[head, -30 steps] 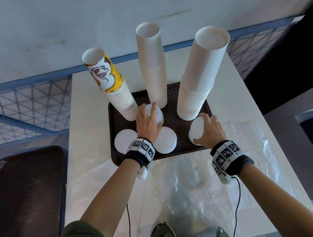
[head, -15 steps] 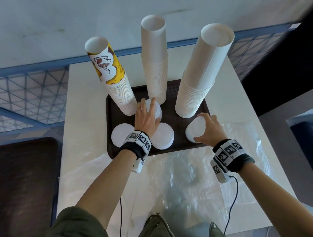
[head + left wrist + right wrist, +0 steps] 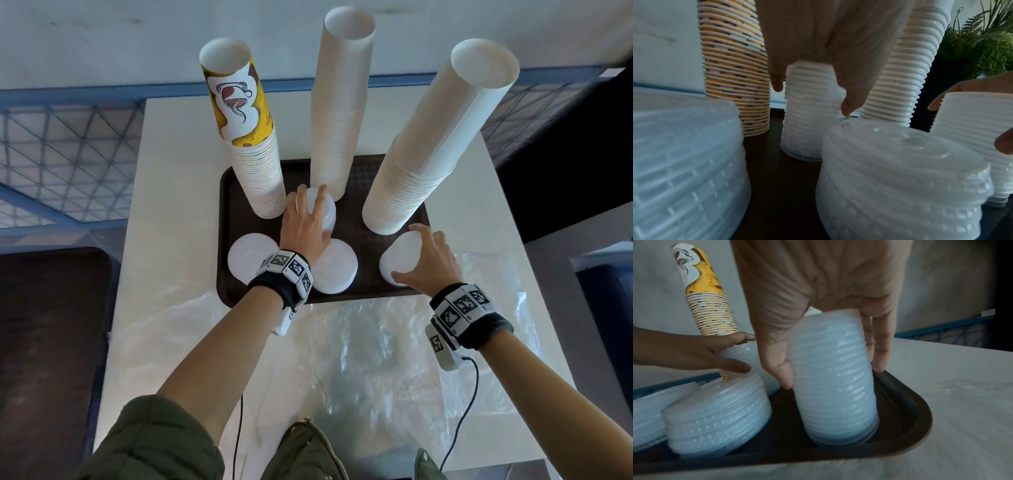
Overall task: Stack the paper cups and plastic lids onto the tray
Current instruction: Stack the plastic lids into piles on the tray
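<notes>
My left hand (image 3: pixel 305 226) has its fingers curled over a lid stack (image 3: pixel 807 113) at the middle of the dark tray (image 3: pixel 236 291), between the cup towers. My right hand (image 3: pixel 433 258) clamps a second lid stack (image 3: pixel 834 378), tilted, at the tray's right edge. I judge I'm seating both stacks; next, level the tilted one, then let go gently.

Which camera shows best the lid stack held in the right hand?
The right wrist view: the lid stack fills it, tilted, gripped by the right hand. The head view shows only its top; the left wrist view only an edge.
</notes>
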The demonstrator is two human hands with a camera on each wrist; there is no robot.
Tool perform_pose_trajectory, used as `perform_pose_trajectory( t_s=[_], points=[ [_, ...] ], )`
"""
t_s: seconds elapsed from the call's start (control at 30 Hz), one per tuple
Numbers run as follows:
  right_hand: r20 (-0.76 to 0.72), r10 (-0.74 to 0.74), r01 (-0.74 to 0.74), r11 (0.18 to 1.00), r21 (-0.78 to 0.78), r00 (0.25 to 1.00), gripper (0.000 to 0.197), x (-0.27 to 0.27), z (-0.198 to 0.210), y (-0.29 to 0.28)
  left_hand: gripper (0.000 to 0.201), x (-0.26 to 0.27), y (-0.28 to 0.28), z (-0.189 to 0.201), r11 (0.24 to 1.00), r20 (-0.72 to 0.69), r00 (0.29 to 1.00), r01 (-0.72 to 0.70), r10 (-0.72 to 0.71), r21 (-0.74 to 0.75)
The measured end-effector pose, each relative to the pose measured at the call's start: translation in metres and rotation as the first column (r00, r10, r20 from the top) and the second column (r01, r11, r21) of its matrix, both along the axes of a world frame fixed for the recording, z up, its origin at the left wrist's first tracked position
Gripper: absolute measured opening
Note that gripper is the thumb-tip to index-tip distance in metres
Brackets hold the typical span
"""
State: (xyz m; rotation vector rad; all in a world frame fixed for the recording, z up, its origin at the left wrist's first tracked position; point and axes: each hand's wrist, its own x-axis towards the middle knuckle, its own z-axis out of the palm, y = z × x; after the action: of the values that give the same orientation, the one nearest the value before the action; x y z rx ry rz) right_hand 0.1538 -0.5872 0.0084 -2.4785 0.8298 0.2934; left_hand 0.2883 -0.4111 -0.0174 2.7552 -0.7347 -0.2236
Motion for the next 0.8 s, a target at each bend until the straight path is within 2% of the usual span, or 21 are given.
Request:
perform_pose_trajectory(
  t_s=[0.3, 0.43, 0.53, 0.63, 0.8],
  points=[
    [-0.061, 0.037, -0.041, 0.997, -0.069, 0.997, 0.090, 0.005, 0.002, 0.004, 0.082, 0.000, 0.002, -0.002, 0.999, 0.027, 1.000, 0.001, 0.000, -0.040],
    [0.035, 0.017, -0.015, 0.998, -0.053, 0.999, 0.103, -0.002, 0.005, 0.003, 0.085, 0.000, 0.002, -0.001, 1.000, 0.015, 1.000, 0.008, -0.008, 0.001],
    [0.186, 0.033, -0.025, 0.999, -0.046, 0.982, 0.097, -0.011, 0.006, 0.001, 0.081, -0.003, 0.004, 0.002, 1.000, 0.044, 0.999, 0.002, -0.001, -0.019],
    [0.265, 0.062, -0.057, 0.998, -0.024, 0.962, 0.084, -0.018, 0.003, -0.001, 0.068, -0.006, 0.007, 0.004, 0.995, 0.083, 0.996, -0.019, 0.028, -0.101],
    [0.255, 0.044, -0.048, 0.999, 0.009, 0.966, 0.074, -0.020, 0.002, -0.001, 0.049, -0.007, 0.008, 0.005, 0.983, 0.085, 0.996, -0.015, 0.031, -0.182]
  ],
)
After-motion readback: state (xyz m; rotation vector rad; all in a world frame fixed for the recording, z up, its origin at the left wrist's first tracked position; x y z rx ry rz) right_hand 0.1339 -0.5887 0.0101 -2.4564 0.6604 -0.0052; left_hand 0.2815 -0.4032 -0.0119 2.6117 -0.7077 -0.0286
